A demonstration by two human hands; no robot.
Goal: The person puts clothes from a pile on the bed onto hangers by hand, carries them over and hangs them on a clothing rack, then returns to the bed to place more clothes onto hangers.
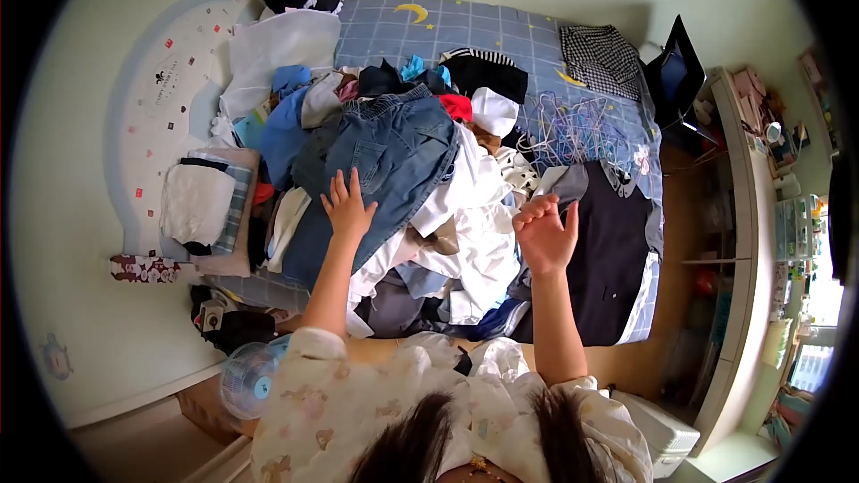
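Note:
A large heap of mixed clothes covers the middle of the bed. My left hand is over the blue denim garment on the heap, fingers spread and holding nothing; whether it touches the denim I cannot tell. To the right, my right hand is raised with its palm showing, fingers slightly bent and apart, nothing in it. It is between the white clothes and a dark garment laid flat at the bed's right side.
Several hangers lie on the checked bedding, below a black-and-white checked cloth. Folded items sit at the left. A fan stands near the bed's lower left. A laptop is at the upper right.

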